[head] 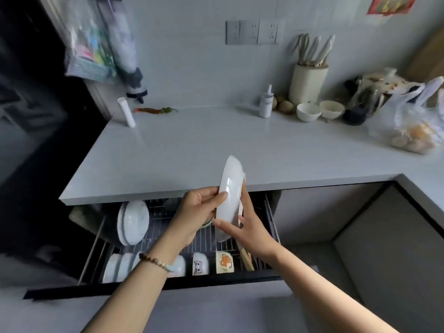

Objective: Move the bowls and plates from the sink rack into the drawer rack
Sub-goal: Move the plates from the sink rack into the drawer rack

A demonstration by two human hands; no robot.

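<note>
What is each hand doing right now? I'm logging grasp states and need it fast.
Left hand: closed on the white plate, held on edge above the drawer rack.
Right hand: gripping the same plate's lower edge.

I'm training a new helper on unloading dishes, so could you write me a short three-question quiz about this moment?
1. True or false: the white plate is held on edge by both hands, the left hand and the right hand.
2. Multiple choice: where do the two small white bowls sit? A) in the drawer rack B) on the countertop near the knife block C) on the floor
3. Fill in: the plate is held above the open ____ rack.

Key: 1 true; 2 B; 3 drawer
</note>
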